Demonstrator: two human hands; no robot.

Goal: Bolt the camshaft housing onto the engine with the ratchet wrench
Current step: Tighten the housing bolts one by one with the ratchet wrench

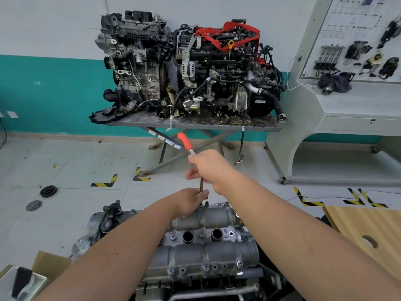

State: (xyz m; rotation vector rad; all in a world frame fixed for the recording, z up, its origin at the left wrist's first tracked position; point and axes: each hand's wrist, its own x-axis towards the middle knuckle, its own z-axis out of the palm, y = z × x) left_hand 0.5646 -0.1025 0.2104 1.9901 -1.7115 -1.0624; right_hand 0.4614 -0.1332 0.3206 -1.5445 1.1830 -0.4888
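Observation:
The grey camshaft housing (208,248) sits on top of the engine at the bottom centre, with bolt heads along its edges and two round plug holes. A ratchet wrench (186,143) with a red handle stands nearly upright over the housing's far edge, its thin extension shaft running down to a bolt there. My right hand (209,168) grips the wrench just below the red handle. My left hand (191,200) pinches the lower part of the shaft close to the housing. The socket end is hidden behind my left fingers.
Two engines (186,68) stand on a metal table (217,124) against the far wall. A grey training console (347,90) fills the right. A wooden board (368,231) lies at right, cardboard (50,263) at lower left, and pulley discs (48,191) on the tiled floor.

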